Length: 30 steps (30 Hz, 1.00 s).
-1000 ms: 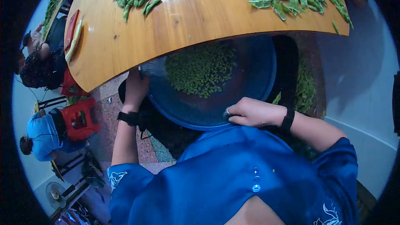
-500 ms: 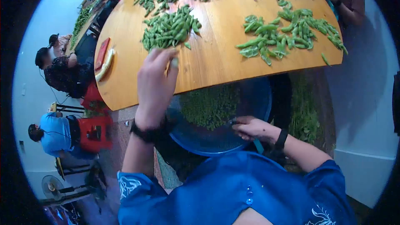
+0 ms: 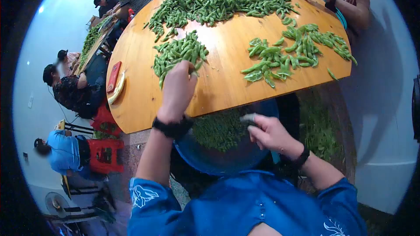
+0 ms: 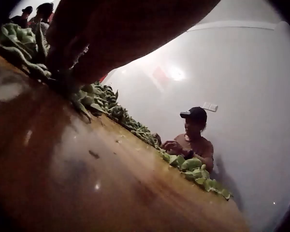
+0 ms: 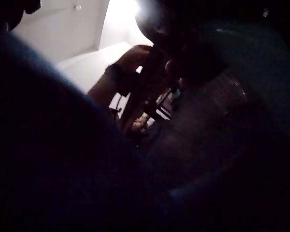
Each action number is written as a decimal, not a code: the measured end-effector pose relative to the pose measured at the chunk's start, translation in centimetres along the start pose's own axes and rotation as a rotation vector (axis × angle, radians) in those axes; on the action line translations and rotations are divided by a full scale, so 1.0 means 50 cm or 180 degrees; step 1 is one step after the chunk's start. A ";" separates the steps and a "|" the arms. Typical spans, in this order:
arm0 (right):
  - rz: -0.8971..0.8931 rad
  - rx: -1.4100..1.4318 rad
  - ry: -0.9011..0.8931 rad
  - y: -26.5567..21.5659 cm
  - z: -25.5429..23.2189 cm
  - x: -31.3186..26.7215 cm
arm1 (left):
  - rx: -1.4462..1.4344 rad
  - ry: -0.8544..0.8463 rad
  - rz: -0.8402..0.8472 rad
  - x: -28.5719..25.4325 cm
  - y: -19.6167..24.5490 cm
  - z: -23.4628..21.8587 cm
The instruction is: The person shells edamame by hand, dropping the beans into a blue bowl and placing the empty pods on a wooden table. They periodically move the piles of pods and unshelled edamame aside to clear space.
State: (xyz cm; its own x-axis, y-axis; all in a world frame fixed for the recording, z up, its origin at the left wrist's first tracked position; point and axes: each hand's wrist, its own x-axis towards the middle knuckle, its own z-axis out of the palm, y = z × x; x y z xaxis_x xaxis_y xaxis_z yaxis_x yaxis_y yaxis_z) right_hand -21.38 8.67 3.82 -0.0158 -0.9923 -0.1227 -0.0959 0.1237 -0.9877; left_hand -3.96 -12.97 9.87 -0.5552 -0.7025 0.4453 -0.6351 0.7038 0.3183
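My left hand (image 3: pixel 177 89) reaches over the table edge, its fingertips at the near side of a small pile of green soybean pods (image 3: pixel 175 54). In the left wrist view that hand is a dark shape low over the pods (image 4: pixel 89 99), its fingertips hidden. Over the blue basin (image 3: pixel 218 169) hovers my right hand (image 3: pixel 275 136), fingers loosely bent, with a greyish cover on a fingertip and nothing seen in its grasp. Shelled green beans (image 3: pixel 218 133) lie in the basin, partly under the table. The right wrist view is mostly dark.
Flattened, opened pods (image 3: pixel 302 46) lie on the table's right, and a large pod heap (image 3: pixel 218 0) lies at the back. At left are a red object (image 3: pixel 113 76) and a pale curved strip (image 3: pixel 117 89). Another person (image 3: pixel 350 0) sits back right; greenery (image 3: pixel 321 126) lies below right.
My left hand has risen from beside the basin to the table and on to the small pod pile. My right hand has moved from the basin's near rim to above it. The head view has tilted up.
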 end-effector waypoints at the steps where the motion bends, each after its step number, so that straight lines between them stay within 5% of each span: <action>1: -0.0072 0.0072 0.0069 -0.034 -0.002 0.010 | -0.0554 -0.0032 -0.0104 -0.029 0.033 -0.006; 5: -0.0268 -0.0003 0.0405 -0.080 0.008 0.043 | -0.2159 -0.0559 -0.0838 -0.140 0.145 -0.024; 8: -0.0083 0.0472 0.0114 -0.091 0.022 0.040 | -0.2597 -0.0545 -0.0761 -0.198 0.131 0.018; 19: 0.0305 0.0527 -0.0272 -0.063 0.038 0.006 | -0.2210 -0.0409 -0.0626 -0.253 0.165 0.030; 24: 0.0673 0.1053 -0.0122 -0.060 0.046 0.003 | -0.2396 0.0090 -0.0416 -0.268 0.161 0.051; 30: 0.0766 0.1347 0.0039 -0.048 0.057 0.006 | -0.2481 -0.0162 -0.0559 -0.274 0.153 0.060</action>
State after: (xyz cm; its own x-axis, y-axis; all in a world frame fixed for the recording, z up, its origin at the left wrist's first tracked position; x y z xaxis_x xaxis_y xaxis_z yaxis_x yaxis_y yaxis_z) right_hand -18.34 8.07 5.89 0.0003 -0.9353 -0.3538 0.3250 0.3347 -0.8845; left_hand -2.79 1.72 3.70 -0.5177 -0.8007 0.3016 -0.1680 0.4408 0.8818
